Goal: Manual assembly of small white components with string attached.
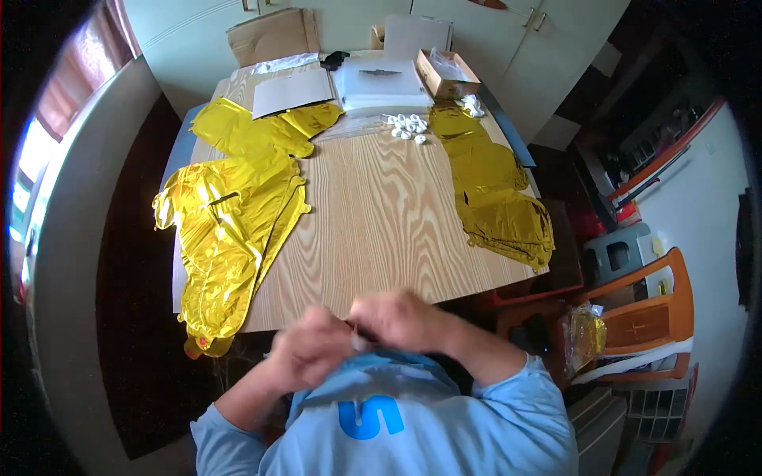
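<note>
My left hand (308, 347) and my right hand (401, 321) meet just off the table's near edge, close to my shirt. Both have curled fingers and look slightly smeared by motion. Between them shows a small whitish, partly see-through bit (359, 341), too blurred to name. Flat gold foil balloons (226, 230) lie spread along the table's left side, one hanging over the near corner. More gold foil balloons (496, 186) are laid out along the right side. Several small white rolls (409, 124) sit in a cluster toward the far middle.
At the far end of the wooden table (373, 214) are a stack of clear plastic bags (385, 83), a grey-white board (294, 93) and an open cardboard box (448, 75). A wooden chair (647, 325) with a plastic packet (586, 333) on it stands at the right.
</note>
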Motion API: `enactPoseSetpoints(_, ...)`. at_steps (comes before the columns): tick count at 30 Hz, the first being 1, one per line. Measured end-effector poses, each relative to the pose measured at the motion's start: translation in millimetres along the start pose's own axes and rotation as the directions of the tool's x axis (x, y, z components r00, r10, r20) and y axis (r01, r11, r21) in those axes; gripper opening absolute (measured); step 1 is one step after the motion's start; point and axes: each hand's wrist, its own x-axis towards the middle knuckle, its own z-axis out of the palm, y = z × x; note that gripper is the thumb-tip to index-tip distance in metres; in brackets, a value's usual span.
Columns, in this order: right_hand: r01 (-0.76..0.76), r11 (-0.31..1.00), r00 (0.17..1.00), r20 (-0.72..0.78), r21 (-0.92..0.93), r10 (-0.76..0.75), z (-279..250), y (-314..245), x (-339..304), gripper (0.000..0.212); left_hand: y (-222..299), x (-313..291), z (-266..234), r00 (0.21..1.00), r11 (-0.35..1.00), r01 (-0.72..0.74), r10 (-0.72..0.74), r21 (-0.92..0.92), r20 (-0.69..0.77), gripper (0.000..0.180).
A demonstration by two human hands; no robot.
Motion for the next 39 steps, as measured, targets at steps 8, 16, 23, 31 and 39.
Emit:
enactPoseSetpoints(8, -0.034, 0.999, 0.997, -0.066, -0.041, 0.031, -1.6, -3.5, 0.7, 0.014, -5.7, 1.4, 2.6, 0.997, 0.992, 0.033, -0.041, -0.123, -0.065, 0.017)
enactPoseSetpoints(16, 0.019, 0.993, 0.981, -0.188, -0.114, -0.040, -11.3, -14.5, 11.3, 0.014, 1.3, 2.2, 13.9, 0.997, 0.980, -0.030, 0.014, 0.195, 0.081, 0.018)
enactPoseSetpoints(23, 0.186, 0.979, 0.977, -0.094, -0.084, -0.193, -13.4, -25.7, 8.8, 0.014, -2.1, 0.2, 5.7, 1.000, 0.960, -0.019, 0.024, 0.280, -0.016, 0.021)
enactPoseSetpoints(31, 0.209, 0.977, 0.971, -0.110, -0.031, -0.211, -7.4, -18.7, 9.9, 0.009, -12.2, -8.4, 4.1, 0.999, 0.982, -0.004, -0.004, 0.190, 0.045, 0.018)
enactPoseSetpoints(39, 0.124, 0.991, 0.989, -0.091, 0.047, -0.119, -15.4, -20.1, 6.4, 0.016, -18.0, -5.4, 8.3, 0.990, 0.979, -0.076, 0.052, 0.188, 0.127, 0.021)
